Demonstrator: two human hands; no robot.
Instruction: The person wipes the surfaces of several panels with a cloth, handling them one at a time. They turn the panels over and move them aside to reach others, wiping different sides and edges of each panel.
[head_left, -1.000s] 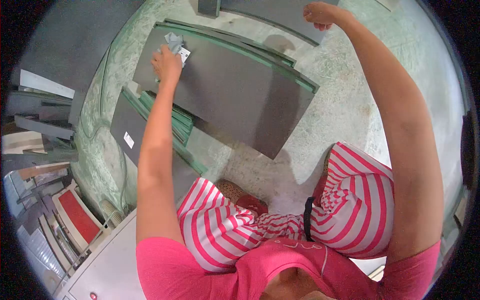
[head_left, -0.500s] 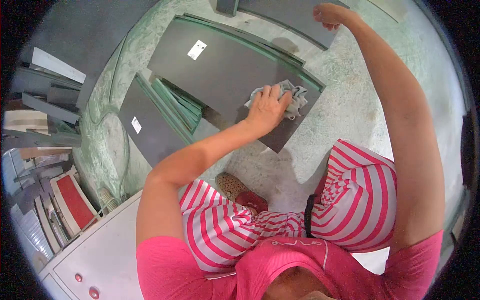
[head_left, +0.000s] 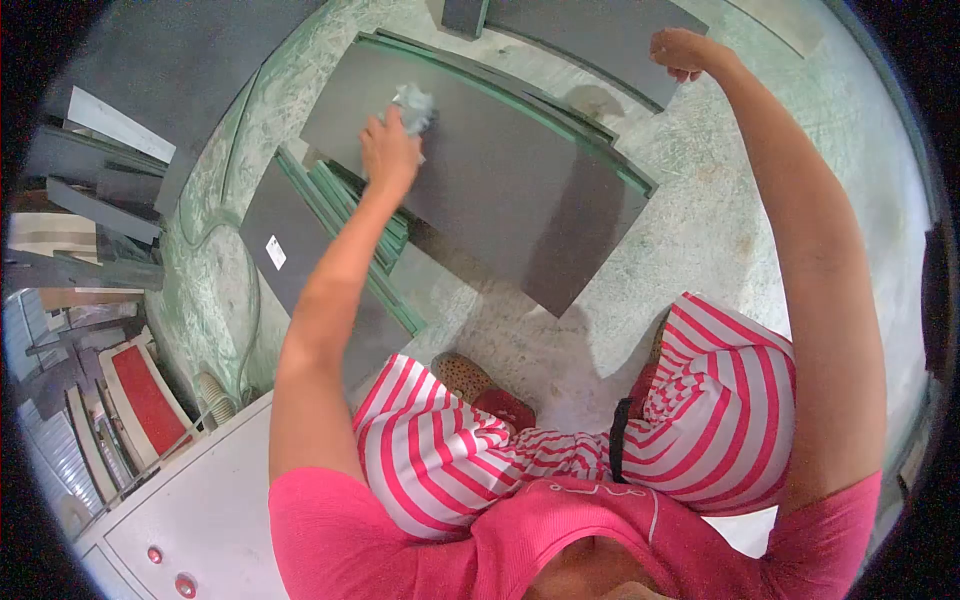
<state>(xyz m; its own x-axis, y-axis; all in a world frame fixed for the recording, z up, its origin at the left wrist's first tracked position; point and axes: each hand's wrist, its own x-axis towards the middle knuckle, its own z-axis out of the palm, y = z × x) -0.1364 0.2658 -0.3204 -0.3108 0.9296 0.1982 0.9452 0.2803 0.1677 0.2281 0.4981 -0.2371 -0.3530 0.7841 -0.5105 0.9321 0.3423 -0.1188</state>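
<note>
My left hand (head_left: 390,155) is closed on a crumpled grey rag (head_left: 413,108), pressed to the upper left part of a large dark panel (head_left: 490,180). The panel lies on top of a stack with greenish edges. Where the rag is, the panel's surface is covered from sight. My right hand (head_left: 688,54) is held out at the upper right with its fingers curled, over or beside another dark panel (head_left: 600,35). Nothing shows in its fingers.
A smaller dark panel with a white label (head_left: 276,252) lies at left beside green-edged strips (head_left: 350,205). Offcuts (head_left: 105,200) lean at far left. A hose (head_left: 213,398) and a white cabinet (head_left: 190,500) are at lower left. My shoe (head_left: 465,378) stands on the scuffed floor (head_left: 520,345).
My left hand has moved the rag from the panel's right end to its upper left, over where the white label showed. My right hand stays raised, slightly further right in view.
</note>
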